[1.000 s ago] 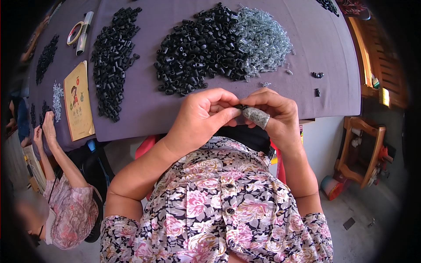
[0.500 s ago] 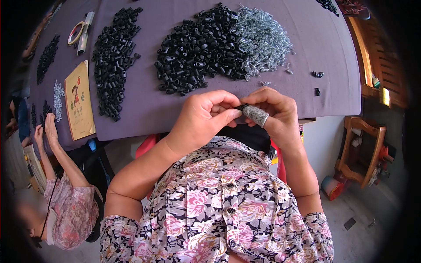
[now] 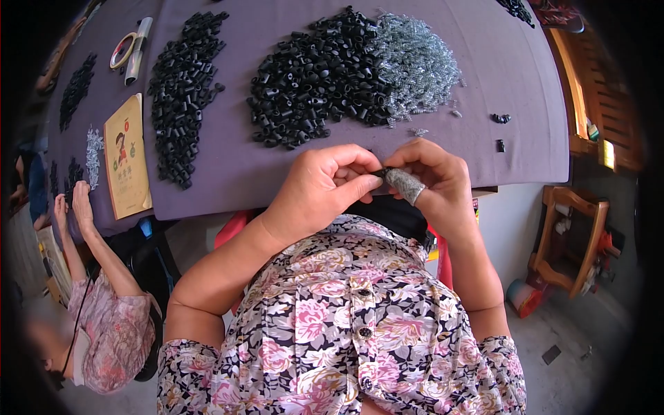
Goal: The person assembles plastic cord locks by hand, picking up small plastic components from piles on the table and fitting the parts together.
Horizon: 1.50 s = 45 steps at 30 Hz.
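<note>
My left hand [image 3: 325, 183] and my right hand [image 3: 436, 176] meet at the table's front edge, both pinching a small black part [image 3: 380, 173] that the fingers mostly hide. A grey wrap [image 3: 406, 185] covers my right thumb. Beyond my hands lies a heap of short black tubes [image 3: 318, 79], with a pile of small metal springs [image 3: 418, 66] touching its right side. A few loose springs [image 3: 418, 132] rest between the pile and my right hand.
Left are another heap of black tubes [image 3: 181, 97], a booklet [image 3: 127, 159], a tape roll [image 3: 122, 52] and a clear roll [image 3: 138, 52]. A co-worker's hands [image 3: 81, 207] are at the far left. Small black pieces [image 3: 501, 119] lie right, near a wooden frame [image 3: 570, 238].
My fingers have shifted slightly around the black part, and both hands stay together. The table items appear a little further right at the left side of the view.
</note>
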Tool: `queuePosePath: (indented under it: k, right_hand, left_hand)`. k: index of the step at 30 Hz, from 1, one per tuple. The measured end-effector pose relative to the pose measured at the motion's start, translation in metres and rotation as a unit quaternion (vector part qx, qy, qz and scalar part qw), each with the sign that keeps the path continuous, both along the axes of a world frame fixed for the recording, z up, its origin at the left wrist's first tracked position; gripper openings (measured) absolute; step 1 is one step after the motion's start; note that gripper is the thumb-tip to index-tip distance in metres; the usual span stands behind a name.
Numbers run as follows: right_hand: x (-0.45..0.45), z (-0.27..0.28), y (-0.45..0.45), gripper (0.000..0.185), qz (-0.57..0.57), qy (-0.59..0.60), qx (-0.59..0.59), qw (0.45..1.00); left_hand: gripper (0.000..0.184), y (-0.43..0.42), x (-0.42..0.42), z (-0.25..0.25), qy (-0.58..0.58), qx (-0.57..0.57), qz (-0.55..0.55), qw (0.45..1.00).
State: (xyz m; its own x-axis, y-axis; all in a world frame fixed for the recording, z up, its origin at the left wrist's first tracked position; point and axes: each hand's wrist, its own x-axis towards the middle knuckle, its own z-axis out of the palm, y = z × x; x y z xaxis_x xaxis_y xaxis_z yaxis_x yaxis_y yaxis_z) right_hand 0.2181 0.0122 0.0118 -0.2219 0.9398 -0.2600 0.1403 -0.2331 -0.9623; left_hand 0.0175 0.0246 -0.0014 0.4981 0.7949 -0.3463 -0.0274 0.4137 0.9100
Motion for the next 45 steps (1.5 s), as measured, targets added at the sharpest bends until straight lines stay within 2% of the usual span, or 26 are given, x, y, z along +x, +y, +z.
queuePosePath:
  k: [3, 6, 15, 21, 30, 39, 45]
  right_hand:
    - [0.000, 0.003, -0.001, 0.014, 0.002, -0.020, 0.015, 1.000]
    - [-0.003, 0.002, -0.002, 0.015, -0.021, 0.011, 0.002, 1.000]
    - [0.000, -0.001, -0.003, 0.013, 0.009, -0.034, -0.004, 0.999]
    - [-0.006, 0.008, -0.004, 0.015, -0.025, 0.047, -0.060, 0.997]
    - [0.000, 0.007, -0.003, 0.015, 0.010, -0.040, -0.030, 0.999]
    - [-0.003, 0.012, -0.003, 0.015, 0.000, 0.008, -0.054, 0.999]
    - [0.000, 0.009, -0.002, 0.016, 0.016, -0.007, -0.038, 0.999]
  left_hand:
    - [0.015, 0.000, 0.001, 0.001, 0.001, -0.002, 0.001, 1.000]
    - [0.015, 0.002, 0.001, 0.003, 0.002, -0.001, 0.001, 1.000]
    - [0.016, 0.001, 0.001, 0.000, -0.001, 0.001, -0.002, 1.000]
    - [0.016, 0.002, 0.000, -0.001, 0.002, 0.000, -0.008, 1.000]
    - [0.015, 0.000, 0.000, 0.000, -0.009, -0.006, 0.007, 1.000]
    - [0.015, 0.001, -0.001, -0.001, -0.009, -0.014, -0.001, 1.000]
    - [0.015, 0.001, -0.001, 0.000, -0.001, -0.006, -0.014, 1.000]
